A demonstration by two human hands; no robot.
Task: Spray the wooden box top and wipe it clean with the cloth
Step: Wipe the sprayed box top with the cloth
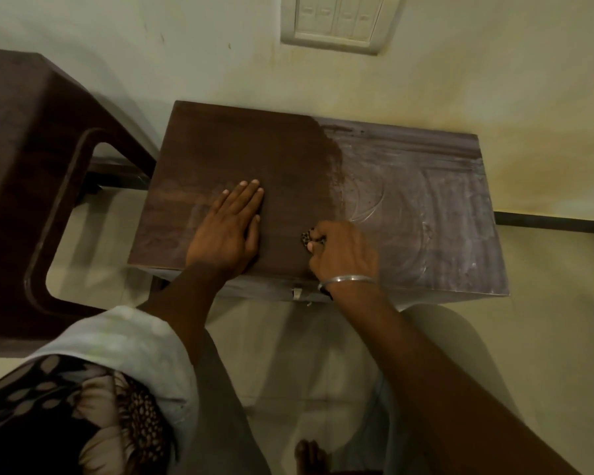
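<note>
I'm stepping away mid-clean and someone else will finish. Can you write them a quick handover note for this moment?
Left hand: flat, fingers straight, resting on the wooden box top.
Right hand: grips the cloth near the top's front edge.
Done: the left part looks dark and wiped.
Left to do: the right part is grey and streaked; wipe it.
No spray bottle in view.

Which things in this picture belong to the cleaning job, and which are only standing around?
Part of the job: wooden box top, left part wiped dark, right part dusty; cloth, gripped by the right hand; left hand, flat on the top.
Only nearby: brown stool beside the box; wall switch panel.
</note>
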